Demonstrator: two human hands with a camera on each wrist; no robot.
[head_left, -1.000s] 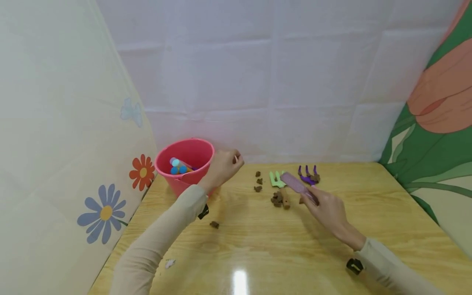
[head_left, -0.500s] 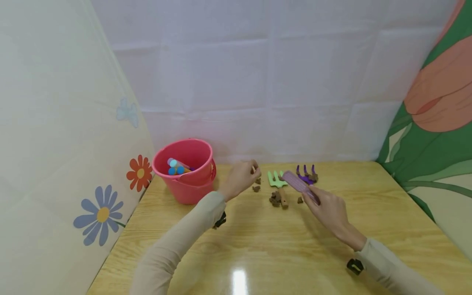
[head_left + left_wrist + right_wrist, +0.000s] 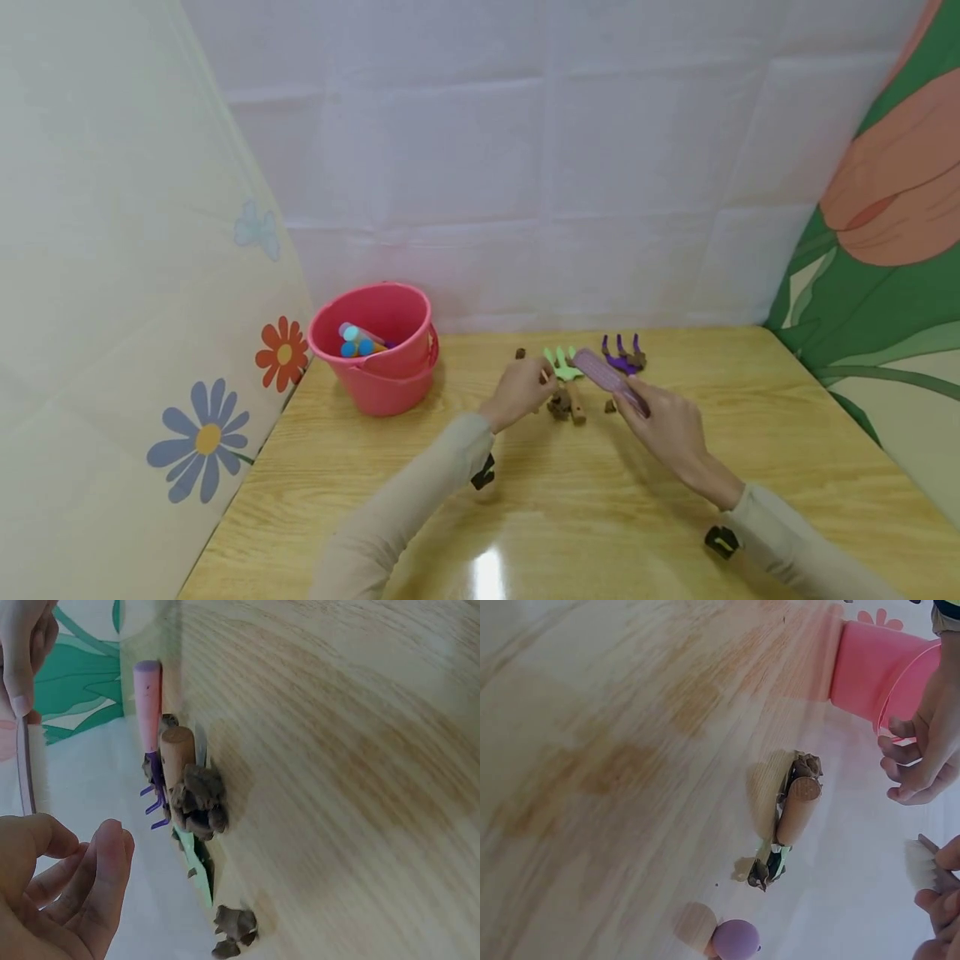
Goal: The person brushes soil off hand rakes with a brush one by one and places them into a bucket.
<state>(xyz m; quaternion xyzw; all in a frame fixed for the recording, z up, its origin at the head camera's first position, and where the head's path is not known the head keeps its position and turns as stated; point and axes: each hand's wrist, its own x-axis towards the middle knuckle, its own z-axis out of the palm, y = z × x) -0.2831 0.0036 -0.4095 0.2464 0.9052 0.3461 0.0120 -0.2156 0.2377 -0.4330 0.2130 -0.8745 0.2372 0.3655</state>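
Note:
My right hand (image 3: 671, 425) grips a mauve brush (image 3: 600, 371) above the table; its pale bristles (image 3: 921, 865) show in the right wrist view. My left hand (image 3: 519, 392) hovers left of a green fork (image 3: 564, 368) with a wooden handle (image 3: 576, 404). Its fingers are loosely bent with nothing between them, as the left wrist view shows. Brown clumps (image 3: 201, 796) lie against that handle. Behind the brush is a purple rake (image 3: 622, 363) with brown bits on its tines and a pink handle (image 3: 148, 705).
At the back left stands a pink bucket (image 3: 382, 383) with blue-ended and other coloured items (image 3: 366, 347) inside. A small brown piece (image 3: 521, 353) lies behind my left hand, another (image 3: 610, 407) right of the wooden handle. White cloth (image 3: 465, 167) hangs behind the table.
My left hand has moved right, from beside the bucket to near the green fork. My right hand and the brush have hardly moved.

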